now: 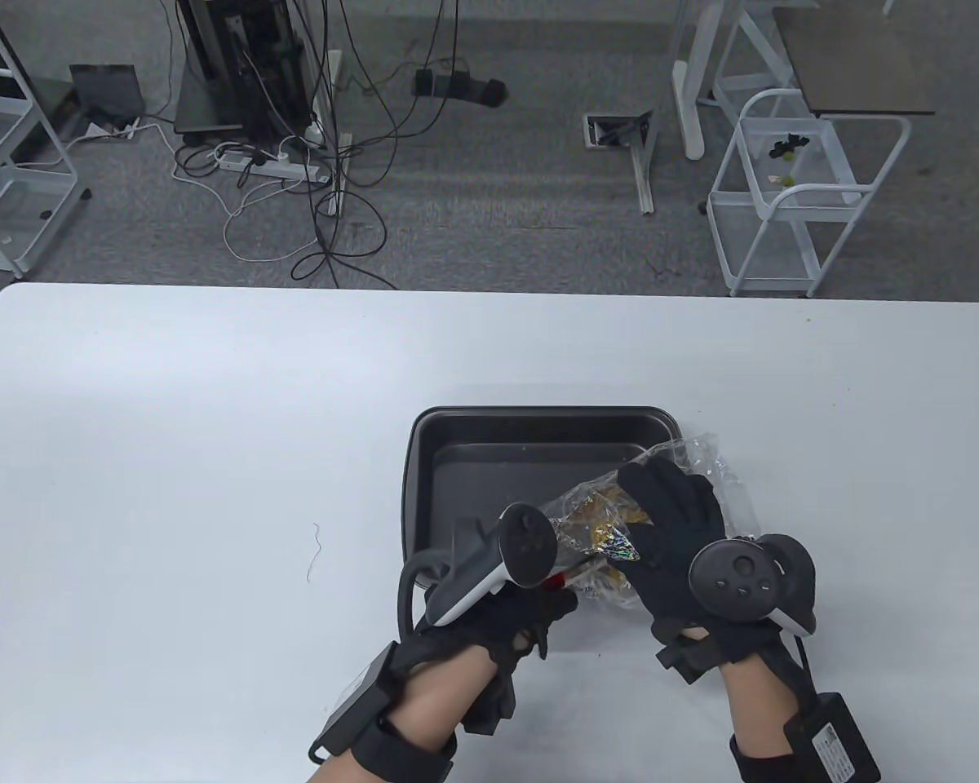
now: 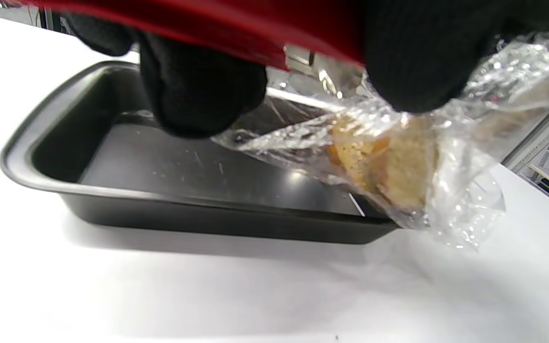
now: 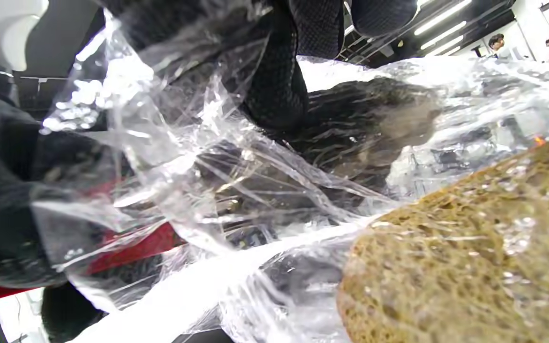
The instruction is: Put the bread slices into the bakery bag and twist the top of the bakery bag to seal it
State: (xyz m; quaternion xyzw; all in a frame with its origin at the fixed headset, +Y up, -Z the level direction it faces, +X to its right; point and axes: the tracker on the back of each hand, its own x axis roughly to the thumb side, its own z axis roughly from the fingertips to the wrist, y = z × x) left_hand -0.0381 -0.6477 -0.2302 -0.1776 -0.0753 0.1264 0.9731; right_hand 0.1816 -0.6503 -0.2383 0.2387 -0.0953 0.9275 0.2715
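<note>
Both hands hold a clear plastic bakery bag (image 1: 706, 469) above the near right part of a dark baking tray (image 1: 538, 424). Brown bread slices (image 2: 389, 162) show through the plastic (image 3: 465, 267). My left hand (image 1: 551, 599) pinches the bag's near end, where a red strip (image 1: 556, 581) and a shiny foil label (image 1: 616, 555) sit. My right hand (image 1: 661, 522) wraps over the bag's middle from the right. In the left wrist view the bag (image 2: 451, 157) hangs over the tray's (image 2: 112, 190) right corner.
The white table (image 1: 171, 449) stretches left and beyond the tray. A thin bit of thread (image 1: 316, 553) lies left of the tray. Cables, a power strip and white wire carts (image 1: 791, 196) stand on the floor past the table's far edge.
</note>
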